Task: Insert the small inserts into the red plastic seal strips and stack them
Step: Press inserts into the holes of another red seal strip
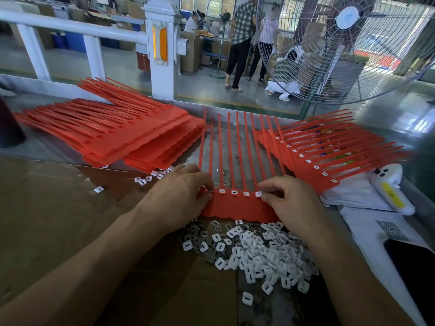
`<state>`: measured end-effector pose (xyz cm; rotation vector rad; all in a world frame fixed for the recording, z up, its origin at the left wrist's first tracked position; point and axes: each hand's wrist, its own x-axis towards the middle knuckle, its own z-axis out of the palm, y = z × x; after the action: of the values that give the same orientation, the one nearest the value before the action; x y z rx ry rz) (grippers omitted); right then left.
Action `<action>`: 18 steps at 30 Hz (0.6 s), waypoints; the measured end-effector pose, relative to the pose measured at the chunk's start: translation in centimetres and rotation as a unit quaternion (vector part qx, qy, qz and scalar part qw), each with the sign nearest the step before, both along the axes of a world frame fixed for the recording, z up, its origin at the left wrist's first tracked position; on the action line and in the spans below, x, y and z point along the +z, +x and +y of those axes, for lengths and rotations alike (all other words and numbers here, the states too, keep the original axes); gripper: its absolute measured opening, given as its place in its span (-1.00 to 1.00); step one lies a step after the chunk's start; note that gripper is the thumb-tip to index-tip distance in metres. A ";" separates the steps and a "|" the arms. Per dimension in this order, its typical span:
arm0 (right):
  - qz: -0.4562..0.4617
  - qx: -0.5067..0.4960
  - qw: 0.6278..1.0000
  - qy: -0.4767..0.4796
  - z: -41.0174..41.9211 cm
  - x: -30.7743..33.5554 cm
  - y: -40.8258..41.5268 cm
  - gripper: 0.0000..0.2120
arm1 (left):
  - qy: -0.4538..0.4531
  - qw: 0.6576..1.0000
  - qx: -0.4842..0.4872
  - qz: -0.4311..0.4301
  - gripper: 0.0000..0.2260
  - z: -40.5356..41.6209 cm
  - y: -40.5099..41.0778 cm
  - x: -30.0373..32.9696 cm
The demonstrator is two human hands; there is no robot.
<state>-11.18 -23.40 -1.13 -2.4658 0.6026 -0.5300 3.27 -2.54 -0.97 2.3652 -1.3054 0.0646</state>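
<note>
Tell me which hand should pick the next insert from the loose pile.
Right, probably. The right hand sits directly above the pile of white inserts; the left hand pinches an insert at the red strip's far end.

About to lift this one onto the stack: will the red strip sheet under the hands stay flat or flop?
The red strip sheet probably flops: its tails are long, thin and splay unevenly. It likely weighs little, being thin plastic. The seated inserts may pop out if it bends.

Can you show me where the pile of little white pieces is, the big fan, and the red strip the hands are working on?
pile of white inserts (256, 250), head view, middle of the heap.
fan (348, 43), head view, wire guard.
red strip (237, 207), head view, flat band between the hands.
</note>
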 end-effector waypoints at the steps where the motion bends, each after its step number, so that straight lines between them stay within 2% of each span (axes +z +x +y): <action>1: 0.004 0.001 1.000 -0.008 0.0 0.1 -0.1 -0.81 | 0.001 1.000 0.000 0.001 -0.79 0.0 0.0 0.0; 8: 0.085 0.033 0.991 -0.102 0.7 0.7 -0.3 -0.73 | 0.004 1.000 0.002 0.003 -0.79 0.0 0.0 -0.1; 14: 0.183 0.035 0.959 -0.215 2.0 1.2 -0.1 -0.71 | 0.002 1.000 0.003 0.002 -0.80 0.0 0.2 -0.3; 18: 0.195 0.029 0.954 -0.227 2.6 1.4 -0.1 -0.72 | 0.001 1.000 0.003 0.002 -0.80 0.0 0.1 -0.4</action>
<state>-11.24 -20.84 0.22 -3.0518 0.6065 -0.1615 3.42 -2.54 -1.40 2.3709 -1.2961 0.0590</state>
